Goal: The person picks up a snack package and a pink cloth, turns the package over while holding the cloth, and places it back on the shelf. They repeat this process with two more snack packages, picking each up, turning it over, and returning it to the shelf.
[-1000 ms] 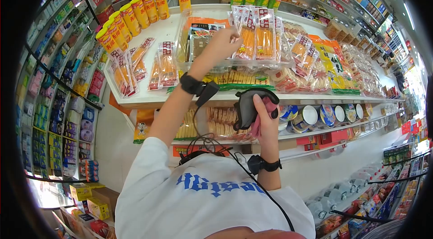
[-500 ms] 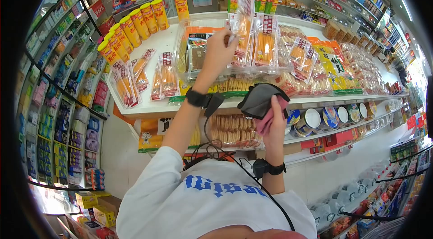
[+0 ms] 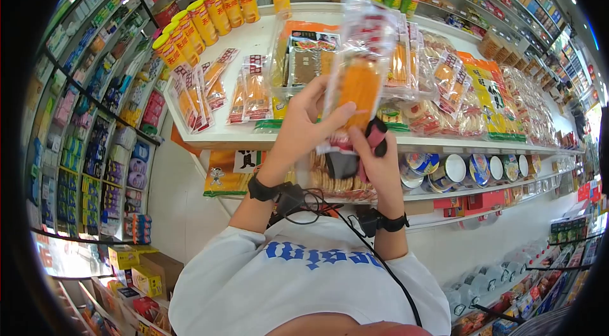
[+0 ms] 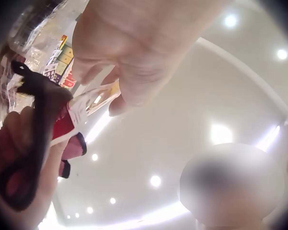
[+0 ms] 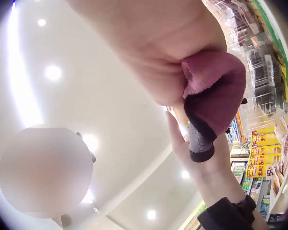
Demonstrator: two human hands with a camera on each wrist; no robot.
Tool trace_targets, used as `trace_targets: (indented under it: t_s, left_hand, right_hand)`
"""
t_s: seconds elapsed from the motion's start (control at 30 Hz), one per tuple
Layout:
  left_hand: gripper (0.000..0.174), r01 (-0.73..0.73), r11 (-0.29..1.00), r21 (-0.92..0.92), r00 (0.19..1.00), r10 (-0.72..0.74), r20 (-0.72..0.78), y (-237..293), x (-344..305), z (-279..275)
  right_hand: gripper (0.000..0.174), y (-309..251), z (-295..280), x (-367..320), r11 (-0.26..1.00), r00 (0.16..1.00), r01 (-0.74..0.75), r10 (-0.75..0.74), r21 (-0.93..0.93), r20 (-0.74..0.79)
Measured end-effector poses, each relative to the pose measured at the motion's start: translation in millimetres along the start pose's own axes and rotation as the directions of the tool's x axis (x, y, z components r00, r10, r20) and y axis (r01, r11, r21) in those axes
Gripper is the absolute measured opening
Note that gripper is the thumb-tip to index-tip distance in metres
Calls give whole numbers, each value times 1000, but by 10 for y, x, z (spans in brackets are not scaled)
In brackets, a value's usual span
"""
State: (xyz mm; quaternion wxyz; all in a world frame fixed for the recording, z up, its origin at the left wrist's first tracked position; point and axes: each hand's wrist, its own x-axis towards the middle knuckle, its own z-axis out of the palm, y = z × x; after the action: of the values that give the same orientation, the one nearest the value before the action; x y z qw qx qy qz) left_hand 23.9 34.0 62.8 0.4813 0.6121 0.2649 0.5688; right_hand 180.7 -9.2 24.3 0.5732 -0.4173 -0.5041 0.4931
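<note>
My left hand [image 3: 307,123] holds a clear packet of orange sticks [image 3: 361,79] with red print, its thumb across the front. The packet stands tilted up in front of the counter, over the plastic tray's near side. At its lower end my right hand [image 3: 382,168] has its thumb against the packet. That hand also grips a folded mauve and grey cloth with black edging [image 5: 216,91], which hangs from the palm in the right wrist view. In the left wrist view, the packet's red and white end [image 4: 69,120] lies between both hands.
More stick packets [image 3: 250,92] lie left on the white counter [image 3: 222,136]. Behind the held packet sits a clear tray [image 3: 279,70] with a dark packet [image 3: 311,60]. Yellow canisters [image 3: 209,16] line the back; bagged crackers [image 3: 530,101] fill the right. Tins [image 3: 455,168] stand on the shelf below.
My left hand has lifted a stick packet out of the tray and brought it toward my body. My right hand, with the cloth, now meets the packet's lower end.
</note>
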Motion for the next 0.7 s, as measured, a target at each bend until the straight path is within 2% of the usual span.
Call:
trace_targets:
  t_s: [0.03,0.13,0.17,0.23,0.27,0.3,0.33,0.4,0.47,0.5,0.57,0.67,0.7]
  left_hand:
    - [40,139,990,-15,990,-139,-26,74,-43,-76]
    - [43,182,913,-365,966,-236,-109,63,-96,-95]
    - [43,208,907,-367,946,-281,-159,178,-139,-72]
    - [36,56,907,-417,937,-192,-292,27,-116,-81]
    - [32,-22,901,-433,923,-149,-356,-21,-98,-97]
    - [32,-59,931,-361,922,-87,-377,29,-84,-119]
    - [34,-48,951,-306,922,-75,-380,20,-90,-146]
    - [37,-21,980,-196,925,-55,-377,-30,-107,-173]
    - [50,47,988,-145,952,-88,-293,-26,-149,-10]
    - [56,79,990,-117,962,-106,-250,-29,-171,91]
    - [69,-168,981,-99,986,165,-36,-54,-176,257]
    - [81,-160,978,-134,955,188,228,-9,-192,272]
    - [80,-106,991,-86,958,125,259,-16,-203,264]
  right_hand:
    - [32,-128,20,-19,998,995,10,-3,-63,102]
    - [36,148,113,-27,984,981,113,-88,-136,175]
    - [40,209,101,-28,979,984,73,-40,-192,171]
    - [37,317,89,-34,969,985,82,-114,-234,-128]
    - [36,335,84,-24,964,949,82,-153,-254,-275]
    - [37,-57,100,-36,947,867,-322,291,-7,-404]
    - [38,-148,133,-8,978,860,-192,205,77,-467]
    - [41,-221,168,30,974,790,93,55,208,-610]
    - [43,-50,98,-109,997,915,75,-67,3,-398]
    - [49,2,239,-151,982,939,154,-181,-113,-292]
    - [56,12,308,-159,920,923,309,-351,-239,-157]
    - [60,-139,306,2,809,828,505,-552,-302,-95]
    - [61,-214,296,72,760,787,566,-614,-320,-66]
